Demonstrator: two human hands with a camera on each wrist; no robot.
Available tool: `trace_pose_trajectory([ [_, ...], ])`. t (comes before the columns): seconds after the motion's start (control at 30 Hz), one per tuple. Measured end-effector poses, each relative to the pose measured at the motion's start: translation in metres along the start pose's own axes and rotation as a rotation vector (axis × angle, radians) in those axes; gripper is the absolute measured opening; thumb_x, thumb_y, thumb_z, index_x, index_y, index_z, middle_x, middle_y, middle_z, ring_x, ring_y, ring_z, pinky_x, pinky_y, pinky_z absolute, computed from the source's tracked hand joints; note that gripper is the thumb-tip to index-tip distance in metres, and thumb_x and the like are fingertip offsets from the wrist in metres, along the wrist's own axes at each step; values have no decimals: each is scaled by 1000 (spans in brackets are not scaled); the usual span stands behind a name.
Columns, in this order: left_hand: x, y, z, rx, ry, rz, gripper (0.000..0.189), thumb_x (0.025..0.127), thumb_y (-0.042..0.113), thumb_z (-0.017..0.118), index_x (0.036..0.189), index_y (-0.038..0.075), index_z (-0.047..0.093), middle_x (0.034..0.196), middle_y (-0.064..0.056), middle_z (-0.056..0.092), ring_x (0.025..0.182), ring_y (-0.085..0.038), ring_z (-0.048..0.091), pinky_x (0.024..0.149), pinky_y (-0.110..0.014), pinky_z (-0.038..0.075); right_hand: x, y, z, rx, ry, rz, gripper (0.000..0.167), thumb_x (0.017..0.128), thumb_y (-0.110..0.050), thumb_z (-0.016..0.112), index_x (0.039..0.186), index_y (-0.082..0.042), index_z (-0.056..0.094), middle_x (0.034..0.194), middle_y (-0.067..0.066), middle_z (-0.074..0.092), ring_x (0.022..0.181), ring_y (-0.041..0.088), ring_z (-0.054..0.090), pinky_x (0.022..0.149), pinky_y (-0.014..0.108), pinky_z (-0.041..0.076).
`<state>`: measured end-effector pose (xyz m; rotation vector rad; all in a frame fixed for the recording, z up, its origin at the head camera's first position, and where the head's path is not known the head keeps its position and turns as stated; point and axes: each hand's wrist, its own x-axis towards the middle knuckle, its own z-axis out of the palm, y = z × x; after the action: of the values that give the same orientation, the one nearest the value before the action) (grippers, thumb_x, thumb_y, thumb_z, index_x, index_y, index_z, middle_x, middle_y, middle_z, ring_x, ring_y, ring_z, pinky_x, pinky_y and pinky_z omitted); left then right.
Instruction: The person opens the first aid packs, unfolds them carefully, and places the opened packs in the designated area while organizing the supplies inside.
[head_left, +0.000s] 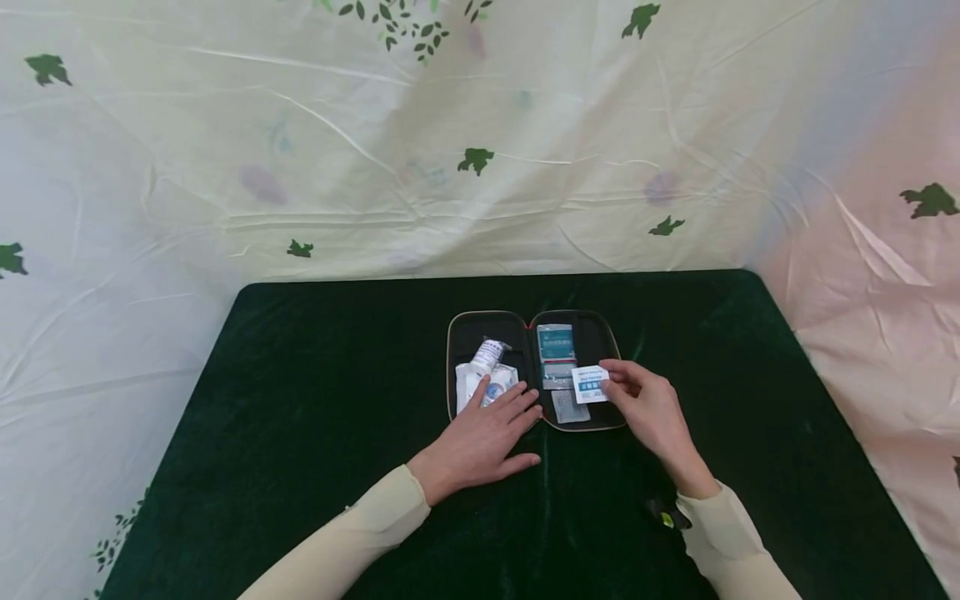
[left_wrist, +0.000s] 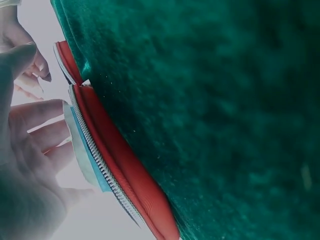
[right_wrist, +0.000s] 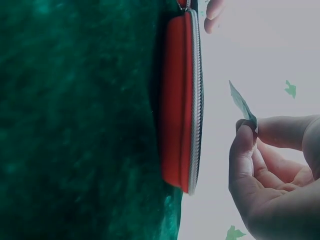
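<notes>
A zippered case lies unfolded on the table, its outside red in both wrist views. My right hand pinches a small white and blue packet between thumb and fingers, above the case's right half. In the right wrist view the packet is held up, apart from the zipper edge. My left hand lies with fingers spread over the front of the left half, fingertips at its packets. In that half are a white roll-shaped pack and white packets.
The case's right half also holds a teal packet and a small pale packet. A dark green velvet cloth covers the table. Behind it hangs a pale patterned curtain. A small black object is by the right sleeve.
</notes>
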<state>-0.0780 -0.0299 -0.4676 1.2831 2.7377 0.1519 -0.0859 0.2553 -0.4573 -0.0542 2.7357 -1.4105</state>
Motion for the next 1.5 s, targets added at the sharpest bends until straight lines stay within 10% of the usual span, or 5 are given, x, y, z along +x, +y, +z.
trace_pose_trajectory([
  [1.13, 1, -5, -1, -15, -52, 13, 72, 104, 65, 43, 159, 19, 43, 169, -2, 28, 158, -22, 18, 123, -64, 12, -2, 17, -9, -126, 18, 24, 34, 104, -13, 59, 137, -4, 62, 112, 15, 66, 90, 24, 60, 69, 29, 48],
  [1.5, 2, -8, -1, -23, -49, 21, 72, 104, 64, 45, 159, 19, 42, 169, -3, 29, 158, -22, 17, 123, -63, 12, 2, 12, -10, -86, -89, 60, 36, 106, -19, 60, 138, -4, 62, 113, 13, 68, 93, 23, 62, 72, 30, 51],
])
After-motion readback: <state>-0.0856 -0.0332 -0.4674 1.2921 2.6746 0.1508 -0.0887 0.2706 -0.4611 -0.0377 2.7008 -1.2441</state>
